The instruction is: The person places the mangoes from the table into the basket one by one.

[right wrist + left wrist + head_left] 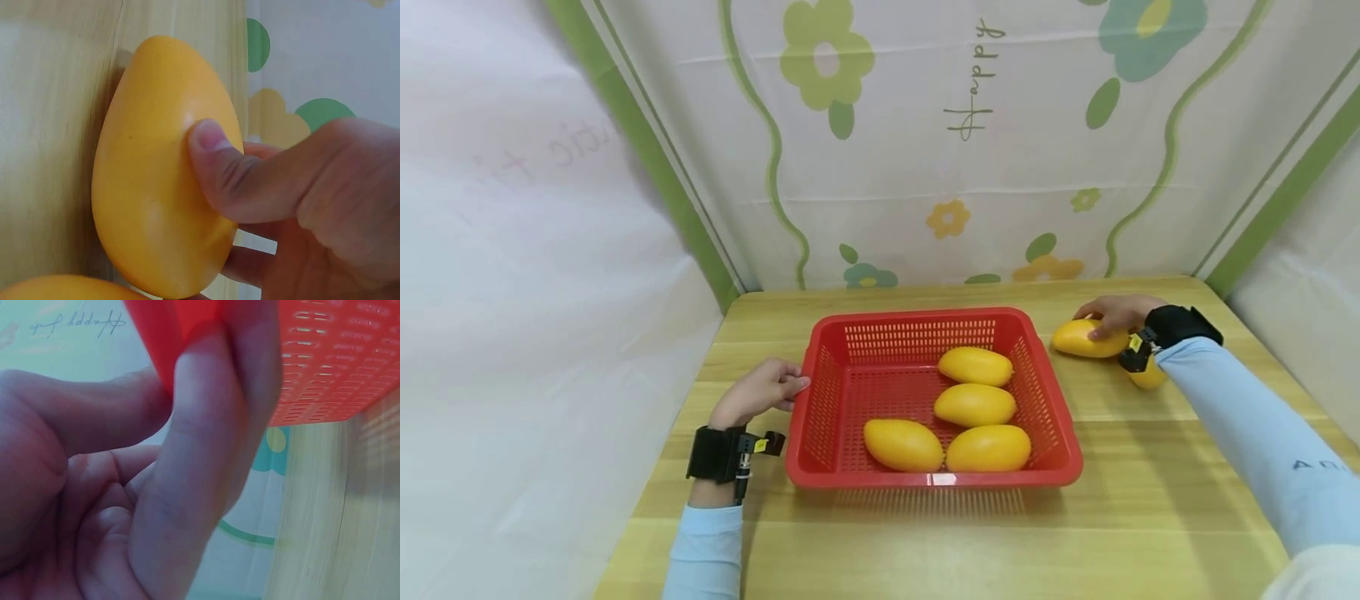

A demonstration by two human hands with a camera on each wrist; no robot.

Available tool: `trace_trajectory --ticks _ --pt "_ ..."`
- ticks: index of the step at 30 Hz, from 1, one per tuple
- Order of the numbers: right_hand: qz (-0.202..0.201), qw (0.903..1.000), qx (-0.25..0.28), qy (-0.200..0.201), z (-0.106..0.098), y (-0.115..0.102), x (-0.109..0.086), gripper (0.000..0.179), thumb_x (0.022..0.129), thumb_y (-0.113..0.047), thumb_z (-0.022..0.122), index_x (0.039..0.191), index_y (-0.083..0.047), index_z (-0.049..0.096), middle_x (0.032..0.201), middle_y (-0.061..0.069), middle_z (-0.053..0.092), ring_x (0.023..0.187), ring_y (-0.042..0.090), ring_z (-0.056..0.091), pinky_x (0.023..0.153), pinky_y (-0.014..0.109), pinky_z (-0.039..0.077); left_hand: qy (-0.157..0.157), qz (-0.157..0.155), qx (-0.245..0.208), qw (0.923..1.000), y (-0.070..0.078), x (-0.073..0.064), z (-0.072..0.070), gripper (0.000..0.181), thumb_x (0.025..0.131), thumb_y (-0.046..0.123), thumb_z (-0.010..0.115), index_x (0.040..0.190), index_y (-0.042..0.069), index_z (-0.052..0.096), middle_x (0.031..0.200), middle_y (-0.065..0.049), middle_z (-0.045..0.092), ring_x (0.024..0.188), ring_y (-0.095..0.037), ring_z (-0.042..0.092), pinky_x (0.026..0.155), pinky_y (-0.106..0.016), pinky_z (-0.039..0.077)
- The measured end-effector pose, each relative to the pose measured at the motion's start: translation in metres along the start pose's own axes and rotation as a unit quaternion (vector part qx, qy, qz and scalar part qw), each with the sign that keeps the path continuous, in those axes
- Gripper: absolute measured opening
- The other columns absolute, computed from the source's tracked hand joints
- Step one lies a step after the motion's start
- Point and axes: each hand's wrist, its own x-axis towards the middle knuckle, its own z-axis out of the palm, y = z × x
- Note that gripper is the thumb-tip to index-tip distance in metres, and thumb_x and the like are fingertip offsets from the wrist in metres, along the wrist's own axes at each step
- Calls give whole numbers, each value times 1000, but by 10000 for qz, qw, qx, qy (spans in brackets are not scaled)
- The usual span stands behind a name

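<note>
My left hand [762,390] pinches the left rim of a red plastic basket [937,481], thumb on top and fingers beneath, as the left wrist view shows. Several yellow mangoes lie in the basket, including one mango [902,445] at the front middle and another mango [975,367] toward the back right. Beyond the basket's right side, my right hand [1120,312] grips a mango [162,169], its thumb pressed on the upper face and its other fingers curled behind. A further mango [1147,374] sits just in front of that one, partly hidden by the wrist camera.
The basket stands on a light wooden table [880,558]. A white cloth backdrop [910,167] with printed flowers rises behind the table's far edge, and white cloth sides [535,317] close in left and right.
</note>
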Motion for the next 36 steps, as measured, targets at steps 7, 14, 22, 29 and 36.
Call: trace_trajectory --ticks 7,14,22,29,36 --pt "-53 9998 -156 126 4 -1 4 70 93 -19 70 143 15 35 142 46 33 125 53 41 105 62 39 9 -48 62 10000 3 1 -1 24 104 7 49 111 -12 62 97 -18 73 81 -18 73 76 -35 64" --pt "-137 9971 -410 629 9 -9 4 66 90 -15 72 140 15 41 133 39 49 110 40 51 97 55 45 62 34 91 9999 4 0 -3 23 104 6 49 111 -11 63 96 -17 73 81 -20 74 76 -35 64" --pt "-11 9942 -405 1000 20 -4 0 71 90 -31 72 137 16 45 138 43 44 127 59 43 102 70 40 52 -27 43 10000 4 2 0 24 104 7 49 111 -11 64 97 -18 72 80 -20 74 75 -36 64" --pt "146 9913 81 1303 29 -8 -6 85 92 -48 66 144 14 38 146 40 38 132 57 39 104 70 38 65 -58 60 9999 3 1 0 24 104 7 49 112 -11 64 97 -17 72 81 -19 74 76 -35 64" --pt "137 9877 458 1492 35 -17 -18 87 94 -51 62 147 12 34 149 38 35 130 50 45 96 61 49 34 -1 79 10000 2 -1 -2 26 104 8 50 114 -12 62 100 -21 72 83 -20 74 78 -36 63"
